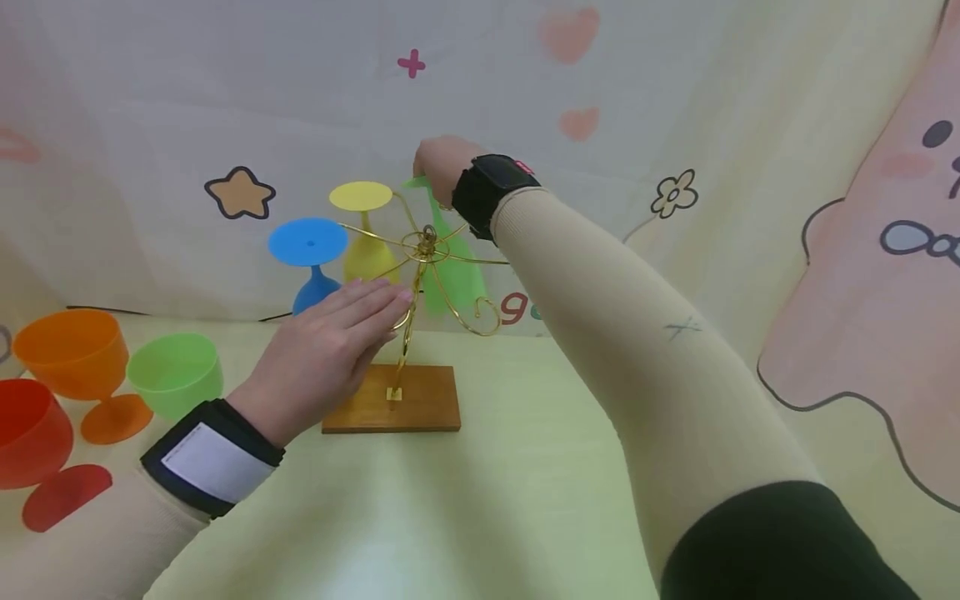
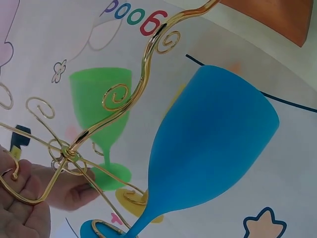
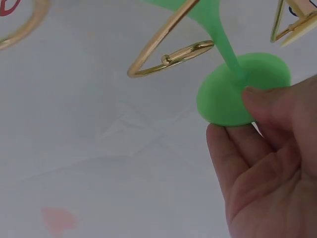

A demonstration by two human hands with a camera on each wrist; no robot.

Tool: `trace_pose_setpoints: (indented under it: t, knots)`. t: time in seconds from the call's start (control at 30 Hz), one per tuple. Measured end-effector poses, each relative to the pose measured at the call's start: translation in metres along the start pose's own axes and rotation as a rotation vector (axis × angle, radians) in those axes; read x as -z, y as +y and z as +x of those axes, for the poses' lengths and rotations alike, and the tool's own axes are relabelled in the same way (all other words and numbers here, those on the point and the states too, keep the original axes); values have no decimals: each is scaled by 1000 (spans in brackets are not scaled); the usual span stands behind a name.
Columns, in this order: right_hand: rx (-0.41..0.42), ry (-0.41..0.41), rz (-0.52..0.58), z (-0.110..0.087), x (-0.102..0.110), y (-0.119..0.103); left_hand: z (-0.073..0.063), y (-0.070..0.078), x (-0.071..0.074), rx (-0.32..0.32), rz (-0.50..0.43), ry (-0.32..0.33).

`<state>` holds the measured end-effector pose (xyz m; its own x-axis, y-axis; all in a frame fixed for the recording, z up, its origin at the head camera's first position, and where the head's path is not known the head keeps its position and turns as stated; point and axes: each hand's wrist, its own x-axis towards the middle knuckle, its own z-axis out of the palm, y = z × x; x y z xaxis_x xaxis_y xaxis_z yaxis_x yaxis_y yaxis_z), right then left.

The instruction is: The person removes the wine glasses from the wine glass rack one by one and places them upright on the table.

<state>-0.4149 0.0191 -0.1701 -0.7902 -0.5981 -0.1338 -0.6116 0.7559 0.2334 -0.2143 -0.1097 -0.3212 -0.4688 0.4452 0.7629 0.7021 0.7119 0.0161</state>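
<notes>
My right hand (image 1: 444,165) pinches the round foot of a green plastic goblet (image 1: 454,271), thumb on one face and fingers on the other. The goblet hangs bowl down at the far side of a gold wire rack (image 1: 427,247); its stem is beside a curled hook (image 3: 185,53) in the right wrist view. My left hand (image 1: 330,346) has its fingers straight, right at a front hook of the rack. A blue goblet (image 2: 210,144) and a yellow goblet (image 1: 369,255) hang upside down on the rack's left side.
The rack stands on a brown wooden base (image 1: 420,400) on a pale table (image 1: 480,500). Orange (image 1: 73,354), light green (image 1: 177,375) and red (image 1: 30,433) goblets stand upright at the left. A printed cloth (image 1: 300,100) hangs behind the rack.
</notes>
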Motion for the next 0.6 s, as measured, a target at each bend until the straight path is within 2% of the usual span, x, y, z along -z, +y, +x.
trace_pose_setpoints:
  t: [0.1, 0.23, 0.4, 0.6]
  knots:
    - [-39, -26, -20, 11, 1, 9, 4, 5, -1, -6, -16, 5]
    - [-90, -57, -47, 15, -1, 35, 10, 12, -4, -13, -24, 2]
    - [-128, -38, -33, 0, -10, 65, 11, 17, -8, -18, -21, -10]
    - [-136, 33, 0, -22, -22, 78, 8, 14, -7, -22, -12, -21]
